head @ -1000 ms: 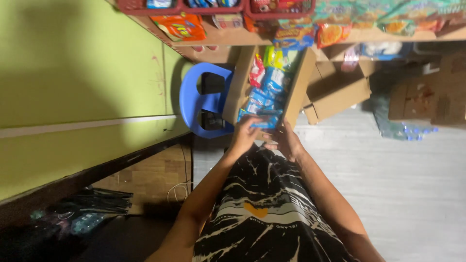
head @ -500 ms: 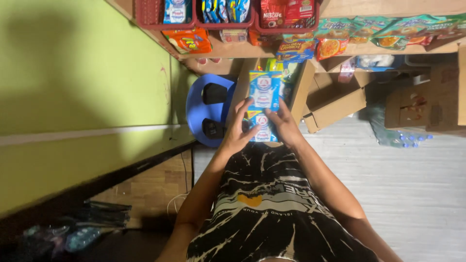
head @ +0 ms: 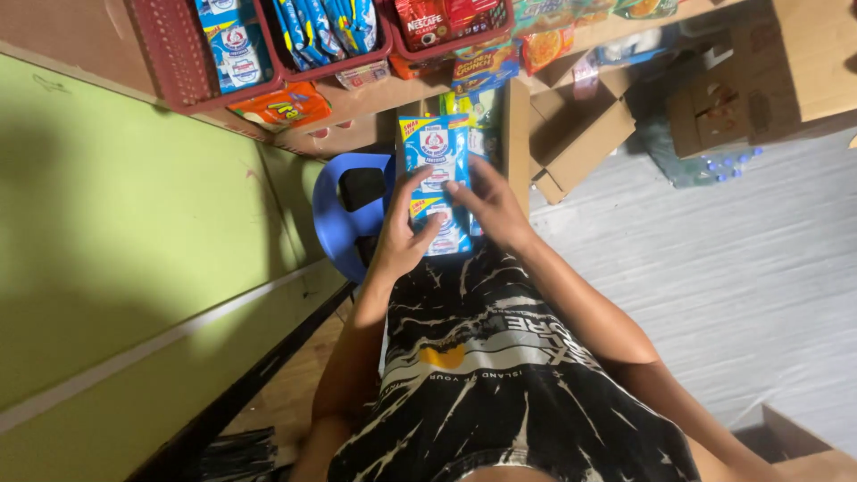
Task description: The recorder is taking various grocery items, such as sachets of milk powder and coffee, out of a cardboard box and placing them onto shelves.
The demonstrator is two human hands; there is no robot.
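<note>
Strip of blue sachets (head: 436, 183) lifted clear of the open cardboard box (head: 518, 134), gripped by left hand (head: 406, 234) and right hand (head: 491, 207), below the red baskets (head: 170, 67), not yet shelved.

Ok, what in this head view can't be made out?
- Lower part of the blue strip of sachet packets: covered by the left hand and right hand.
- Red plastic baskets on the wooden shelf: tops cut off by the frame's upper edge.
- Blue plastic chair: partly behind the left hand.
</note>
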